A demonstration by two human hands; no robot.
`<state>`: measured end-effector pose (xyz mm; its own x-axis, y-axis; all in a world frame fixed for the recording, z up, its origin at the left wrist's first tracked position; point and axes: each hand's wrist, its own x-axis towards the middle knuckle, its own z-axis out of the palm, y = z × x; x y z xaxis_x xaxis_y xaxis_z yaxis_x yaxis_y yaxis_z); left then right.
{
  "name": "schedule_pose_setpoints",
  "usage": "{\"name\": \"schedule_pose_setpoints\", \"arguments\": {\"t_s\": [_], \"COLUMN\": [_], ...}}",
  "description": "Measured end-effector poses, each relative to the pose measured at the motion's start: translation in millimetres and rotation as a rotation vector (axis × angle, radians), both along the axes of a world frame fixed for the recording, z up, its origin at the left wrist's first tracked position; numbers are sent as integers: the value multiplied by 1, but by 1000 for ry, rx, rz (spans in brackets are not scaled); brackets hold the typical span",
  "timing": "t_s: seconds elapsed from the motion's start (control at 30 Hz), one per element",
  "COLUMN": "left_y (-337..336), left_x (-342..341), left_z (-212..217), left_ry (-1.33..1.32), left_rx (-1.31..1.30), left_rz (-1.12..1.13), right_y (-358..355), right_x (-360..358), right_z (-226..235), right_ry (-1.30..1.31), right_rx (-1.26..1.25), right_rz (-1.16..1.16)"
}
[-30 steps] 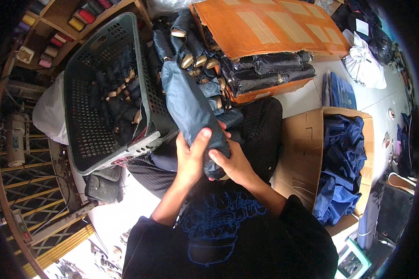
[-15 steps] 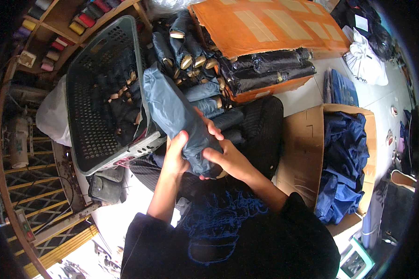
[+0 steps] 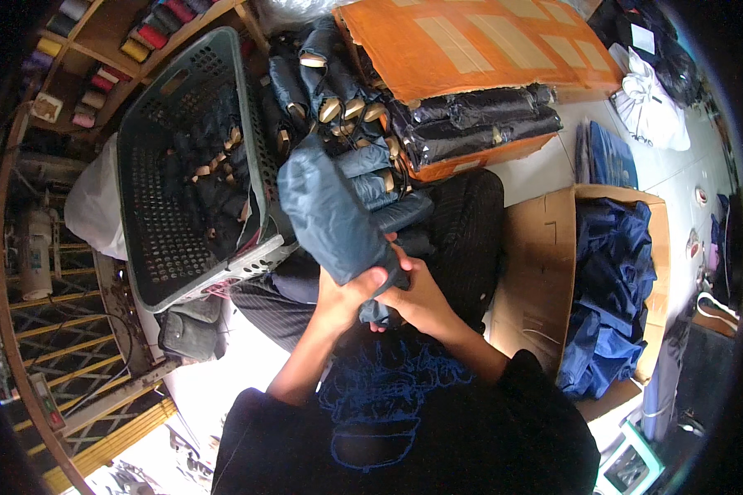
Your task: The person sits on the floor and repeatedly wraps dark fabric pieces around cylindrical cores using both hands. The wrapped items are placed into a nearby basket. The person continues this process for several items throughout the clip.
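Observation:
Both my hands grip a long bundle of shiny blue-grey fabric (image 3: 326, 210), held tilted in front of my chest with its rounded, fuller end away from me. My left hand (image 3: 351, 295) is closed round its narrow near end, the thumb across the cloth. My right hand (image 3: 411, 293) closes on the same end from the right, gathering the fabric. A short tail of cloth hangs below my hands. What lies inside the bundle is hidden. Just beyond it, similar blue-grey bundles (image 3: 363, 161) lie piled, several with pale wood-coloured ends.
A dark perforated basket (image 3: 153, 239) on the left holds dark pieces with pale ends. Behind the pile stands an orange carton (image 3: 470, 41) with black plastic-wrapped packs. On the right, an open cardboard box (image 3: 532, 272) contains navy fabric (image 3: 611, 272). Thread spools (image 3: 153, 37) fill a shelf.
The bundle has come nearer my body and slightly right. My hands have moved closer together at its near end, where the cloth is now squeezed narrow.

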<state>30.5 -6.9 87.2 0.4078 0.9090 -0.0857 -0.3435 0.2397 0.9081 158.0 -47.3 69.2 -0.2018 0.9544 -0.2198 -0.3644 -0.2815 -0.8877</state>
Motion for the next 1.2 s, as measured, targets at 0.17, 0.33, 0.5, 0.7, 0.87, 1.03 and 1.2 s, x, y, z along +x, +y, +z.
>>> {"name": "schedule_pose_setpoints", "arguments": {"t_s": [0.17, 0.33, 0.5, 0.7, 0.87, 1.03, 1.2], "left_y": [6, 3, -11, 0, 7, 14, 0], "left_x": [-3, 5, 3, 1, -5, 6, 18], "left_z": [0, 8, -11, 3, 13, 16, 15], "left_ry": [-84, -130, 27, -28, 18, -308, 2], "left_rx": [60, -11, 11, 42, -9, -118, 20], "left_rz": [-18, -15, -38, -69, -121, -88, -57], "right_y": [2, -12, -14, -18, -20, -28, -25], "right_x": [5, 7, 1, -10, -5, -3, -16], "right_z": [5, -10, -8, -23, -24, -30, -44], "right_ry": [204, 178, 166, 251, 485, 251, -119], "right_rx": [-20, -263, -161, -32, -51, -201, 187], "right_rz": [49, 73, -93, -194, -1, -27, -425]}}
